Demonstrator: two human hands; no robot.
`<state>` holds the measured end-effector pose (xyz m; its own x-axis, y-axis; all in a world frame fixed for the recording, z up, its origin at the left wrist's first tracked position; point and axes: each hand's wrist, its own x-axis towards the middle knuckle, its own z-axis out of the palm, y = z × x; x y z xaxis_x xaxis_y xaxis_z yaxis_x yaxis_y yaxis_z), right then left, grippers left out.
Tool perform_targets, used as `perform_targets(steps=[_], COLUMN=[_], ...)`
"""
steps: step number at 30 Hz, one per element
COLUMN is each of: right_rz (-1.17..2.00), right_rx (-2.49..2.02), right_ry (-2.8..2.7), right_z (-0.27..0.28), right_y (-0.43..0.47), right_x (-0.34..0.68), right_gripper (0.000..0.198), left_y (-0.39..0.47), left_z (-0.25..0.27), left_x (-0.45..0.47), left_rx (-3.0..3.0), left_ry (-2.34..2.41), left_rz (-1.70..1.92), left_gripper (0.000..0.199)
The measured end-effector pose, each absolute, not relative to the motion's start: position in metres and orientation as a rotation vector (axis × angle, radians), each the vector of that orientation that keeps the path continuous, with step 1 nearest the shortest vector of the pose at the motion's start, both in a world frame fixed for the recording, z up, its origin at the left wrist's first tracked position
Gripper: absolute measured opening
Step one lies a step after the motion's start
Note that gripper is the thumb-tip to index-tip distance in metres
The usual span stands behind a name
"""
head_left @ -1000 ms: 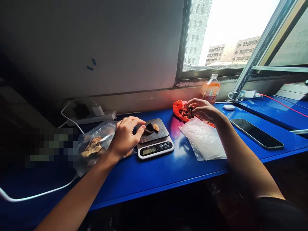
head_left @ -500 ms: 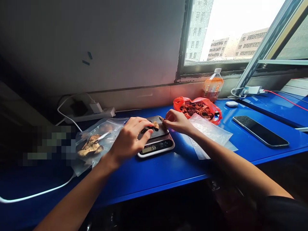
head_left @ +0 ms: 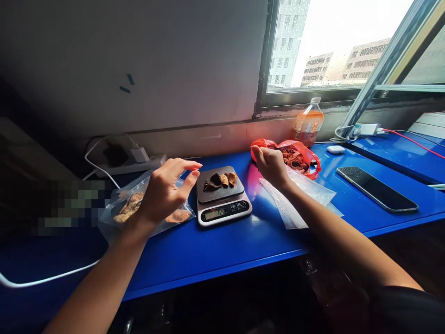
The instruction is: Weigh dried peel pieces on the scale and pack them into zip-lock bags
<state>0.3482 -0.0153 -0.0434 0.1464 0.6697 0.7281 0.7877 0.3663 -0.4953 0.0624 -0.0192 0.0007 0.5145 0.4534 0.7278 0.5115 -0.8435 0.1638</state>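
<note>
Over the table, the unclenched left hand partly hides a bag. Whether the right hand grips anything is unclear

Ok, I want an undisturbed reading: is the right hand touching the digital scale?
Apart. The head view shows a strip of blue tabletop between the right hand and the digital scale.
</note>
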Motion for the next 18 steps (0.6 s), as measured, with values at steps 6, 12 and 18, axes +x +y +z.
perform_targets(steps=[6,12,18], right_rz=[-0.241,-0.237,-0.293], right_rx=[-1.353,-1.397,-1.464], right_ry=[-1.493,-1.407,-1.395], right_z=[-0.043,-0.041,-0.031], right_y=[-0.017,-0.017,-0.025], right_x=[0.34,0.343,0.349], right_gripper=[0.059,0.052,0.051], left_y=[-0.021,-0.021,-0.023], left_z=[-0.004,-0.004,-0.003], left_x=[0.068,0.068,0.069], left_rx=[-2.727,-2.718,-2.713], left_ry=[-0.807,-0.822,-0.797], left_rz=[-1.215,-1.222,-1.229], left_gripper=[0.014,0.013,0.014])
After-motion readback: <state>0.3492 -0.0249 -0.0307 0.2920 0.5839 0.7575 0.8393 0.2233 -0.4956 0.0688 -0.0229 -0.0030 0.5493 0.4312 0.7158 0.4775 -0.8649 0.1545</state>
